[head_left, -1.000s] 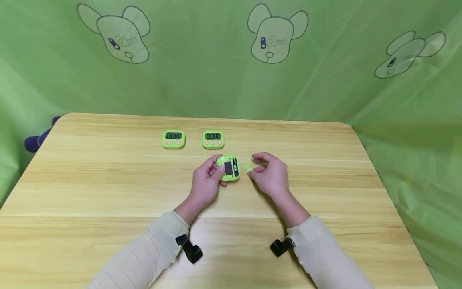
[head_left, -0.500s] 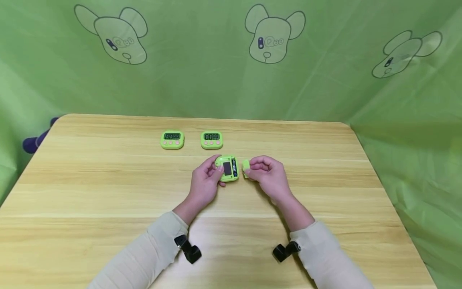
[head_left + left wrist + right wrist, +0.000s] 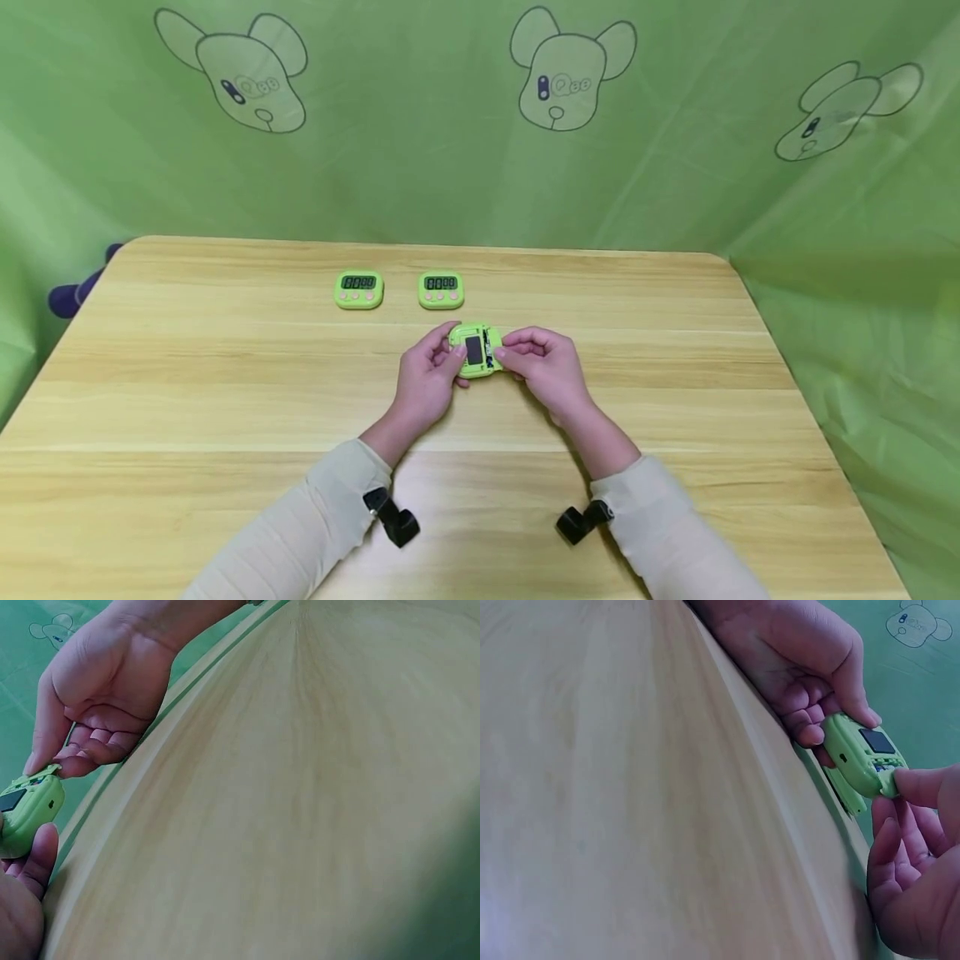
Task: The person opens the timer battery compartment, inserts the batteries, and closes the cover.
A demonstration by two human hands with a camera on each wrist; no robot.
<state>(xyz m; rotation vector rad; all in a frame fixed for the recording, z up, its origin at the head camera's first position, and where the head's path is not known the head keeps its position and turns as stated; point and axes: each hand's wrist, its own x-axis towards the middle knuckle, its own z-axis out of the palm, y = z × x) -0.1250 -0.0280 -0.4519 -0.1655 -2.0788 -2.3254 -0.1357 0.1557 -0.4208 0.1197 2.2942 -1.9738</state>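
My left hand (image 3: 426,375) grips a green digital timer (image 3: 457,336), its back turned up, thumb on the back face near a dark rectangle. Along the timer's right side a battery (image 3: 488,350) shows in the uncovered compartment. My right hand (image 3: 547,371) pinches a small green battery cover (image 3: 887,782) between thumb and fingers, right at the compartment's edge. In the left wrist view the cover lies tilted against the end of the timer (image 3: 34,814). The right thumb and fingertips hide part of the cover.
Two more green timers, one at left (image 3: 358,289) and one nearer the middle (image 3: 441,289), lie display up on the wooden table (image 3: 225,400) beyond my hands. A green cloth (image 3: 420,183) with printed bear heads hangs behind the table.
My right hand has turned the cover and brought it leftward, from a small gap away to the timer's battery compartment. The left hand and its timer have stayed almost still.
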